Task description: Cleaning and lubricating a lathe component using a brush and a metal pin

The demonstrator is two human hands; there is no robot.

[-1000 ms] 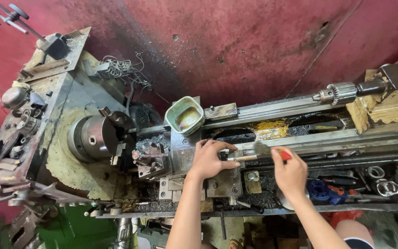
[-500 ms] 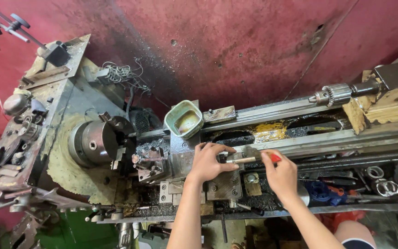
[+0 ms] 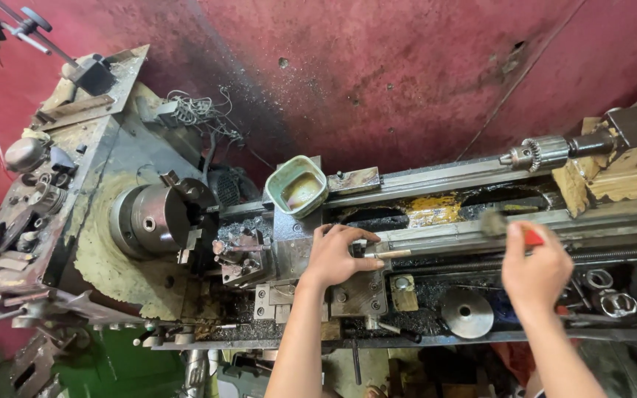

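Left hand: left hand rests palm-down on the lathe carriage, fingers curled over a small handle with a pale wooden-looking grip that sticks out to the right; it looks closed around the handle's base, though the palm hides the exact grip.
Right hand: right hand is raised over the lathe bed, fingers pressed together around a brush with a red handle; the bristle end is blurred with motion (so its shape is only roughly readable).
Where the brush is: just above the bed ways, right of the carriage, well apart from the chuck.
Step in hand: judged from the pose, the bed is being swept of chips while the other hand steadies the carriage.
Next move calls for: probably a stroke along the ways toward the dark swarf by the carriage, keeping the bristles clear of the left fingers.
Nearby: a green-rimmed tray behind the carriage, a drill chuck on the tailstock at right, a round metal disc on the front shelf.
Hidden or unclear: whether the bristles touch the metal cannot be told; the tailstock is cut off at the right edge; loose parts on the lower shelf are partly covered by the right forearm.
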